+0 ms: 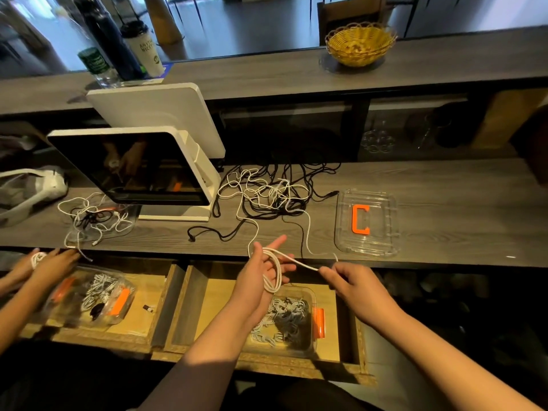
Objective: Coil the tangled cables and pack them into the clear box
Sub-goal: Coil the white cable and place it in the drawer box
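White cable (274, 272): looped a few turns around the left hand (261, 271), which sits palm up just off the worktop's (444, 185) front edge, fingers mostly straight with the loops hanging over them. Right hand (353, 284) is apart from it, to the right, pinching the same cable's strand taut between thumb and fingertips. Rest of that cable runs up over the front edge into the tangle (267, 194) of white and black cables mid-worktop, right of the white monitor stand (204, 185). Clear box (308, 298) sits in the open drawer (184, 307) below the front edge, under the left hand, already holding coiled white and dark cables; orange latch on its right side. Clear lid (385, 247) with orange C-shaped clip lies flat near the front edge, right of the tangle. Second person's hands (50, 262) at the left front edge with another white cable, their own clear box below.
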The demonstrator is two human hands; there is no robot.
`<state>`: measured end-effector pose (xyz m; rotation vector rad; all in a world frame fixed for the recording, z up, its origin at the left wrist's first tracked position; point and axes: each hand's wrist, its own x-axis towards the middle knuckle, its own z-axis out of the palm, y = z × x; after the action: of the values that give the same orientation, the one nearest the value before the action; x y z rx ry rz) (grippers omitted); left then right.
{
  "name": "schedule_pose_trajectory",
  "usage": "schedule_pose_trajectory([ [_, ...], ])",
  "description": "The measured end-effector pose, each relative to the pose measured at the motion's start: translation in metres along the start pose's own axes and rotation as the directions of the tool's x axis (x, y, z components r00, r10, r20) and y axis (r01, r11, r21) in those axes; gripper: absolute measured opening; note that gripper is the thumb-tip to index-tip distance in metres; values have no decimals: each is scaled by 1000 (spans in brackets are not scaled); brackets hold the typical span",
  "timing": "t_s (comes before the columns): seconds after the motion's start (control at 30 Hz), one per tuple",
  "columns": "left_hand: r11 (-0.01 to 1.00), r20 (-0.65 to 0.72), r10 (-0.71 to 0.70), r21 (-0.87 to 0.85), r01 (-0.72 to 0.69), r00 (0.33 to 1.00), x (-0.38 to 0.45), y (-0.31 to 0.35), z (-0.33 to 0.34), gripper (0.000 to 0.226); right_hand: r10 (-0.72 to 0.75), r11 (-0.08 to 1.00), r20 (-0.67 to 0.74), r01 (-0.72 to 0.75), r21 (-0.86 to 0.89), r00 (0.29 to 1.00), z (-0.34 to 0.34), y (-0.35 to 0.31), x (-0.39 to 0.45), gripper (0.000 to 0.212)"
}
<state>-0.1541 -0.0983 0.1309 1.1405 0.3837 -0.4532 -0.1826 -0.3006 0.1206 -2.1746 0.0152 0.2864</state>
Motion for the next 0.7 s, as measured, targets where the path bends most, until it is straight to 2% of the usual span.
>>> schedule_pose_trajectory([
  [0.23, 902, -9, 13, -431, -16, 1000, 4, 11, 12, 57, -47, 999, 141, 47, 3, 989, 17, -8, -7, 23],
  [0.43, 835, -146, -12, -546, -71, 989, 16, 12, 13, 60, -73, 997, 226, 75, -3, 971, 28, -17, -14, 24],
  [0.57, 854, -241, -22, -509, -107, 970, 26, 8, 5, 62, -115, 987, 346, 146, -63, 931, 40, -29, -22, 34],
  [0.63, 904, -264, 5, -410, -117, 964, 29, 9, 2, 61, -129, 981, 390, 175, -83, 912, 47, -35, -27, 36],
  [0.7, 964, -256, 56, -239, -119, 965, 30, 7, 0, 59, -148, 977, 393, 196, -83, 908, 50, -40, -31, 37],
])
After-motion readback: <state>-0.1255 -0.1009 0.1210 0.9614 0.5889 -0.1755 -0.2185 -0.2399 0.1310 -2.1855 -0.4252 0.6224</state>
